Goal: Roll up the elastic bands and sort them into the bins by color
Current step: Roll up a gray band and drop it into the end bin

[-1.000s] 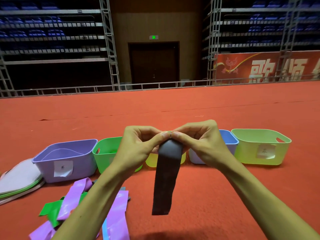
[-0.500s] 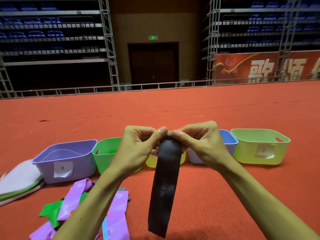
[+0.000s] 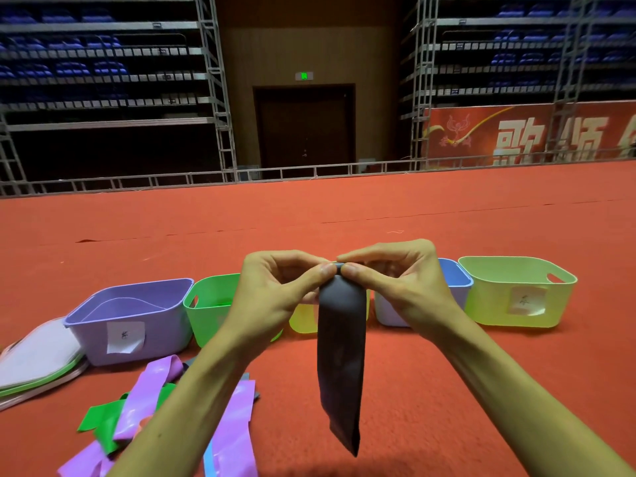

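A dark grey elastic band (image 3: pixel 340 356) hangs straight down in front of me. My left hand (image 3: pixel 275 294) and my right hand (image 3: pixel 395 287) both pinch its top end between thumb and fingers, where a small curl of band shows. Behind my hands stands a row of bins on the red carpet: a purple bin (image 3: pixel 134 318), a green bin (image 3: pixel 210 304), a yellow bin (image 3: pixel 303 318) mostly hidden, a blue bin (image 3: pixel 457 280) and a pale green bin (image 3: pixel 516 290). Loose purple bands (image 3: pixel 237 432) and green bands (image 3: pixel 103 418) lie at the lower left.
Flat lids or boards (image 3: pixel 34 366) are stacked on the carpet left of the purple bin. A metal rail (image 3: pixel 309 172) borders the far edge of the red carpet, with scaffolding and seating behind. Paper labels are stuck on the purple and pale green bins.
The band's hanging tail swung lower half a second ago and now ends a little higher. Both hands stay pinched on its top end in nearly the same place.
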Demonstrator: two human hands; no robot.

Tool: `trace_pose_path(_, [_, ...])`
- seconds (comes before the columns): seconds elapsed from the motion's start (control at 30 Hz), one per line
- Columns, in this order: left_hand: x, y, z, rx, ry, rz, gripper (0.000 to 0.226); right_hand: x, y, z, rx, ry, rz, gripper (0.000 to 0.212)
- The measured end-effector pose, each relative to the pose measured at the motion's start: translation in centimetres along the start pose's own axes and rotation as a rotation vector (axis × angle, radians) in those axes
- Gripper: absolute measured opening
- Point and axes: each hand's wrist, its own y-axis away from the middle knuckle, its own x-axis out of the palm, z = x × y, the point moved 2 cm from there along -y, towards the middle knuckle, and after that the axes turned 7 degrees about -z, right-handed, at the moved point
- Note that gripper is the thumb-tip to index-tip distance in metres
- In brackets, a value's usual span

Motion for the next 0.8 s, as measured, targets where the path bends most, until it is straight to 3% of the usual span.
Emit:
trace_pose_path(0.33, [-0.17,0.22,0.62,-0.014,-0.015,-0.039,0.016,0.22,0.18,-0.28,0.044,-0.078,-0.012,0.023])
trace_pose_path(0.6, [-0.54,0.33,0.79,-0.01,-0.028,-0.083,0.017,0.05,0.59,-0.88,0.179,-0.047,-0.029,0.026])
trace_pose_path(0.8, [-0.84,0.19,0.82,-0.064,0.069,-0.095,0.021,0.53,0.37,-0.52,0.115,-0.051,-0.041,0.012])
